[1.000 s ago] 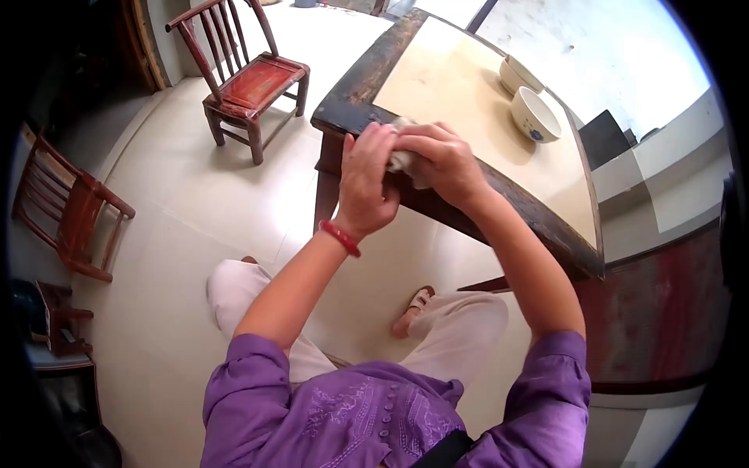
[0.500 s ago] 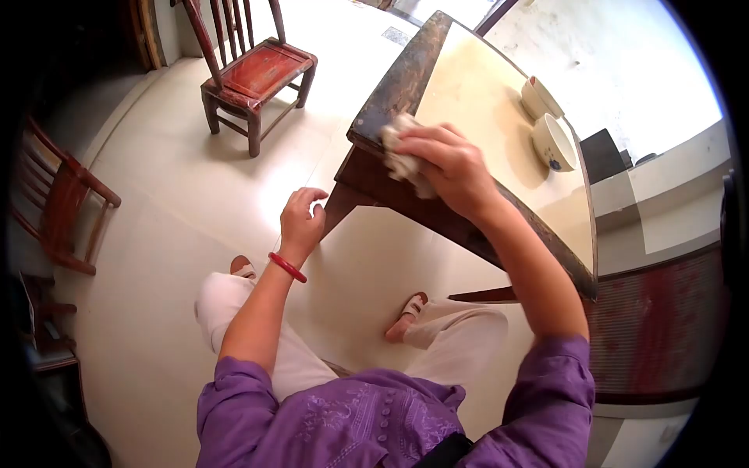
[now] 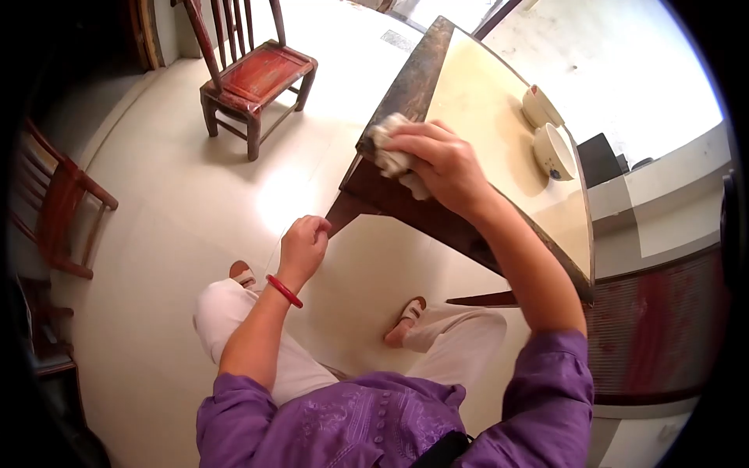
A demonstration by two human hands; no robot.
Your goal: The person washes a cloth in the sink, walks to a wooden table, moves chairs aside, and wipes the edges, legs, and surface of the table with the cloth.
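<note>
My right hand is closed around a crumpled, pale cloth. It presses the cloth against the dark wooden edge near the close corner of the table, whose middle is a cream surface. Part of the cloth hangs over the table's side. My left hand has its fingers curled in, with nothing visible in them. It hovers over the floor beside the table leg, below the corner, and a red bangle circles that wrist.
Two bowls stand along the far right of the table. A red wooden chair is at the upper left, and another chair stands at the left edge. My sandalled feet rest on the pale floor.
My right hand and the cloth have shifted slightly left along the table edge. The left hand has dropped a little, and its fingers have curled in.
</note>
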